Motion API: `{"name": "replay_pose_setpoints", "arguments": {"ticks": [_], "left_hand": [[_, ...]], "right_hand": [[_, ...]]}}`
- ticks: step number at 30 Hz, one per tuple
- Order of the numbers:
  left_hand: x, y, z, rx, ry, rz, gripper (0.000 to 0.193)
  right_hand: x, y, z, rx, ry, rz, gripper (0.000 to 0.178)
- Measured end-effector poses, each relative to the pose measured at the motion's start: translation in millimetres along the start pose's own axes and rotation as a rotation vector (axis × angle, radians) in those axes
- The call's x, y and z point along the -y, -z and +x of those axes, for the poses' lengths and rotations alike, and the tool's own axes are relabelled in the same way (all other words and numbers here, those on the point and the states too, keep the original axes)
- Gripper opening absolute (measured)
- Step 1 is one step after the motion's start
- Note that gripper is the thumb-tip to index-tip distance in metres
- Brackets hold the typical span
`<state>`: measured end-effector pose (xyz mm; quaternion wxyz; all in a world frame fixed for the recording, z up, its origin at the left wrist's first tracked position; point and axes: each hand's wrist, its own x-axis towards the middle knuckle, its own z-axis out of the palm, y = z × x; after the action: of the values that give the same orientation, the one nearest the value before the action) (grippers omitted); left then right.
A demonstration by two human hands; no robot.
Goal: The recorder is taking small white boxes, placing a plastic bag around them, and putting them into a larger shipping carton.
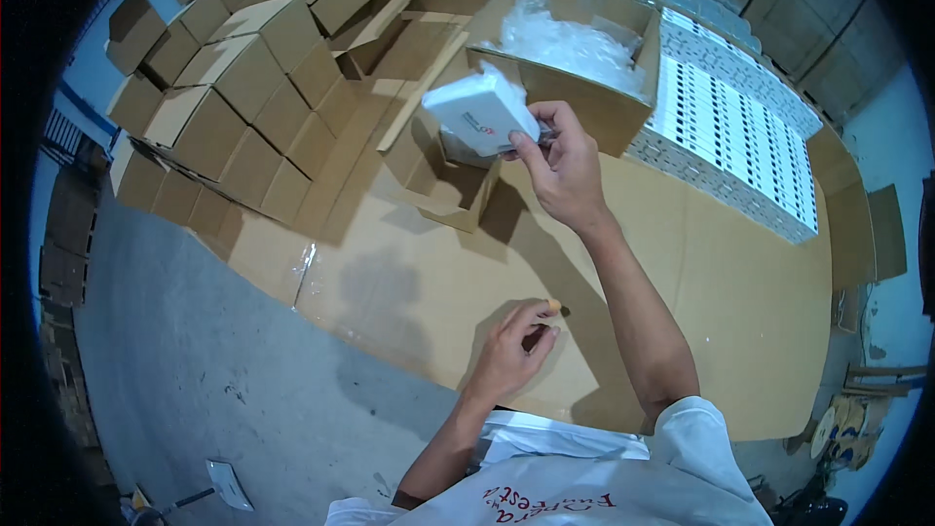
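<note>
My right hand (pixel 565 166) is raised over the table, its thumb and fingers closed on one end of a flat white box (pixel 477 109) with clear plastic about it. The box is tilted above a small open brown carton (pixel 429 203), hiding part of it. More clear plastic shows inside that carton. Low over the near side of the cardboard-covered table (pixel 390 278), my left hand (pixel 508 353) holds nothing. Its thumb and index finger are apart, the other fingers curled, and an orange cover sits on the index fingertip.
Behind the small carton stands a large open carton (pixel 560 86) with clear plastic bags (pixel 555 29) inside. Stacked white boxes (pixel 730 127) fill the table's right rear. Many brown cartons (pixel 248 88) are piled at the left. A cardboard strip (pixel 421 93) leans near the small carton.
</note>
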<state>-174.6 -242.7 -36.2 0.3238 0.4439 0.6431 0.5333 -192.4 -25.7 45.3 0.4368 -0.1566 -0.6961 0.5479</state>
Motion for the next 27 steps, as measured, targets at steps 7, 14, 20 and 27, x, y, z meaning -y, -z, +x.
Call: {"name": "replay_pose_setpoints", "arguments": {"ticks": [7,14,20,27], "left_hand": [[5,5,2,0.008,0.005,0.005,0.028],[13,2,4,0.003,-0.037,0.017,0.028],[10,6,10,-0.006,0.015,0.009,0.027],[10,4,16,-0.005,-0.007,0.027,0.026]], "right_hand": [[-33,-14,9,0.155,0.237,-0.429,0.024],[-34,-1,9,0.213,0.399,-0.768,0.032],[-27,-6,25,0.397,0.392,-0.819,0.030],[-38,-22,29,0.391,0.378,-0.976,0.022]]}}
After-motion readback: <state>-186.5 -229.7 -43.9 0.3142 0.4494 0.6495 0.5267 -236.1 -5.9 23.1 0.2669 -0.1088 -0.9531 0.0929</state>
